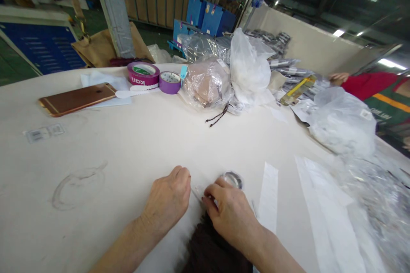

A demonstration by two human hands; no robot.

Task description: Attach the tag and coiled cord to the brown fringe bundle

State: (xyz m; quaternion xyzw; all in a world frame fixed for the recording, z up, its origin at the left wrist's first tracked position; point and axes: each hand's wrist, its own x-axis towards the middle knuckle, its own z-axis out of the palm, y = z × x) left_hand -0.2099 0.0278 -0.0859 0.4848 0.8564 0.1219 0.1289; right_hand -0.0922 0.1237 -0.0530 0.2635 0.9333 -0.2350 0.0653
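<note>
At the near edge of the desk (134, 153), the left hand (169, 198) lies knuckles up with its fingers curled shut against the surface; what it holds, if anything, cannot be told. The right hand (230, 213) is just beside it, fingertips pinched shut on one end of a small clear strip (197, 190) that runs between the 2 hands. A dark knitted piece (213, 249) lies under both wrists, right at the near edge. A small clear tape roll (233, 178) sits just beyond the right fingertips. A white paper strip (269, 196) lies just right of that hand.

Toward the far left corner rests a rose-gold phone (77, 99), with 2 purple tape rolls (143, 73) beside it. Crumpled plastic bags (208, 81) are heaped along the far edge. A co-worker's red sleeve (368, 85) shows at the right edge.
</note>
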